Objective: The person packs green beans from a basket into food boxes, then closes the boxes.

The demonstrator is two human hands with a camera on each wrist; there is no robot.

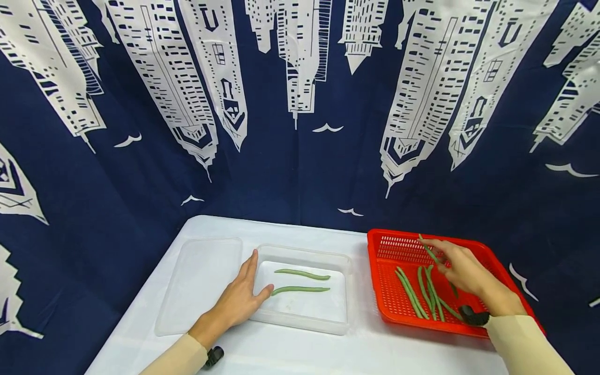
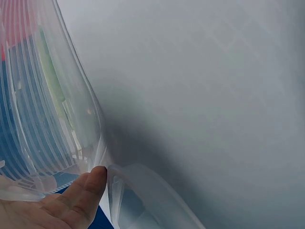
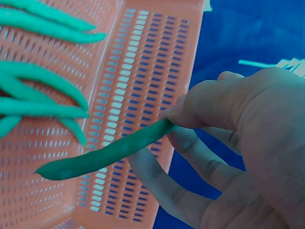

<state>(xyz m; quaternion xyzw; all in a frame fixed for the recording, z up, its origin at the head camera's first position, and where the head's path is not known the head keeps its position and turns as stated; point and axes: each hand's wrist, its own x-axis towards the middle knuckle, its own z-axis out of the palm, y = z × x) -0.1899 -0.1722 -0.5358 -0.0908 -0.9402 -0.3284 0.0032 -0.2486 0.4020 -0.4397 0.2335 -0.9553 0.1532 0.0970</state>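
My left hand [image 1: 239, 297] lies along the left side of a clear plastic container [image 1: 304, 324], its fingers fairly straight and its thumb over the rim. Two green beans lie side by side inside, an upper bean [image 1: 302, 273] and a lower bean [image 1: 302, 289]. Over a red basket [image 1: 382, 291], my right hand [image 1: 461, 268] pinches one green bean [image 3: 105, 155] near its end between thumb and fingers. Below it, several more green beans [image 1: 412, 294] lie on the basket's slotted floor. The left wrist view shows the left fingertips [image 2: 97, 176] at the container's edge.
A flat translucent lid [image 1: 199, 286] lies on the white table [image 1: 187, 229], left of the container. The basket stands at the table's right side. Behind hangs a dark blue cloth [image 1: 281, 172] printed with white buildings.
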